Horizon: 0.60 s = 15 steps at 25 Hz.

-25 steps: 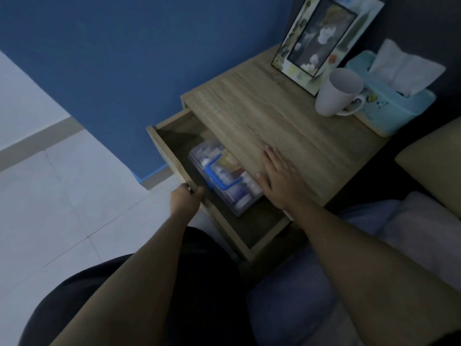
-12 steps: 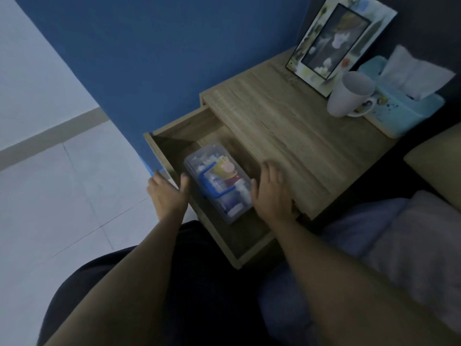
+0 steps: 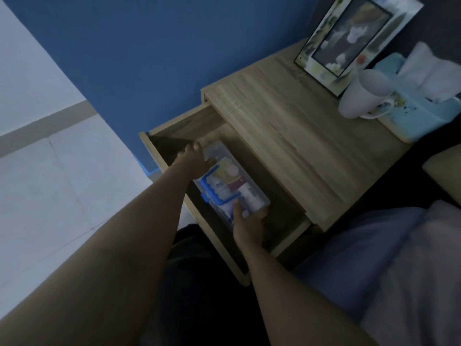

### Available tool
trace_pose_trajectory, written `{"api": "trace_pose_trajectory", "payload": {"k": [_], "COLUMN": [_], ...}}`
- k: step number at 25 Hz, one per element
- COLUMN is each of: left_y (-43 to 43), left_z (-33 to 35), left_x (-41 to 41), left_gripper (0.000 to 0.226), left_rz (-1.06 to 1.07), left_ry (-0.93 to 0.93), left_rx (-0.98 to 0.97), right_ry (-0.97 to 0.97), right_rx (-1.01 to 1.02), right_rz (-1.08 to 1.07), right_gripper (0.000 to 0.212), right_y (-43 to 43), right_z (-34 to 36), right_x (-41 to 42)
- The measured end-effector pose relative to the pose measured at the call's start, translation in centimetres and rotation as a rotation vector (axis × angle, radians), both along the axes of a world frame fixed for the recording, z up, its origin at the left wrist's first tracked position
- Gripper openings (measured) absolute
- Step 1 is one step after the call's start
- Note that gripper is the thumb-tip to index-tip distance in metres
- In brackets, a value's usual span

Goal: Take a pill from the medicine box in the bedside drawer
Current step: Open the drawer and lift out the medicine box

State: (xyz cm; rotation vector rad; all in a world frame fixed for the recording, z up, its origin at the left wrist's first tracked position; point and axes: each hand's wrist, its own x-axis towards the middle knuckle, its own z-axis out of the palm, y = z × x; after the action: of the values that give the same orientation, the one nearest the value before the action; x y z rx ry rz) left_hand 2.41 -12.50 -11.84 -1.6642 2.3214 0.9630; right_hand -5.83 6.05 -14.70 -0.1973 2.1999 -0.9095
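Both hands are down in the open drawer (image 3: 174,128) and both are on the medicine box (image 3: 234,181), a clear plastic case with a blue handle (image 3: 212,188) and blue latch, lying lengthwise on the drawer floor with packets and bottles blurred inside. The left hand (image 3: 193,158) is at the far end of the box, fingers spread over its upper corner and touching the lid; whether they grip the edge or only rest there I cannot tell. The right hand (image 3: 248,221) is at the near end, thumb laid on top of the lid and fingers wrapped round the end wall, closed on the box. The box sits between the two hands, closer to the drawer's front panel than to the opening under the top, and I cannot tell whether it is lifted or flat on the bottom. Above the drawer runs the wooden surface (image 3: 287,136) of the bedside cabinet. At its back corner a picture frame (image 3: 349,38) leans upright, a white mug (image 3: 364,96) stands just in front of it, and a pale blue tissue box (image 3: 419,113) with a white tissue poking up sits touching the mug's handle side. Behind is a deep blue wall (image 3: 162,46), pale floor tiles (image 3: 50,183) to the left, and bedding (image 3: 386,258) at lower right. The light is dim.
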Motion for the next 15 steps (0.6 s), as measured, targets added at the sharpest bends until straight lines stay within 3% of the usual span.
{"api": "trace_pose_trajectory", "payload": {"k": [4,8,12,15], "left_y": [-0.2,-0.2,0.5,1.3], "left_z": [-0.7,1.1,5.7,11.0], "left_x": [0.4,0.9,2.1,3.1], "left_gripper": [0.061,0.070,0.080,0.076], "left_rz": [0.059,0.065,0.054,0.027], "left_ry": [0.115,0.066,-0.005,-0.015], "left_rx": [0.110,0.083,-0.031,-0.150], "right_ry": [0.094,0.221,0.200,0.192], "right_rx": [0.003,-0.038,-0.170,-0.222], "right_rz": [0.016,0.057,0.072,0.100], "right_gripper": [0.081,0.081,0.082,0.080], "right_y": [0.0,0.5,1.3,2.0], "right_z": [0.0,1.8,5.7,10.0], "right_x": [0.4,1.3,2.0,2.4]}}
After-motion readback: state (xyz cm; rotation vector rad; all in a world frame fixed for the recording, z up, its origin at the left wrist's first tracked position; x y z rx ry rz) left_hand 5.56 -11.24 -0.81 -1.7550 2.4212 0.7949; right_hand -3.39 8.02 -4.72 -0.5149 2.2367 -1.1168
